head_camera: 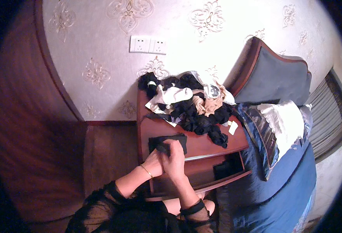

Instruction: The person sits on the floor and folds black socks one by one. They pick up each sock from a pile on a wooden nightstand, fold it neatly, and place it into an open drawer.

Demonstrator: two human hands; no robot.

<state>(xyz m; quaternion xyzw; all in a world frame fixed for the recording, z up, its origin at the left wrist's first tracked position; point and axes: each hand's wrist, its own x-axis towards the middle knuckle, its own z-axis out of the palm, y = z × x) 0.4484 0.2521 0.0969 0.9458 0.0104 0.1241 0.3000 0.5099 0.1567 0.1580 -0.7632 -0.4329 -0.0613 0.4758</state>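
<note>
My left hand, with a thin gold-coloured bracelet at the wrist, meets my right hand over the front left of a reddish wooden nightstand. Both hands grip a piece of black cloth, its bunched part rising between them. Some fingers are hidden behind the cloth and behind each other. Dark cloth also lies flat on the top under my hands. Beyond them is a heap of black garments, with a white sock-like piece and beige fabric among them.
Below the top, an open drawer holds a dark item. A printed plastic bag and a small paper tag lie on the nightstand. To the right stands a bed with blue bedding; wall sockets are behind.
</note>
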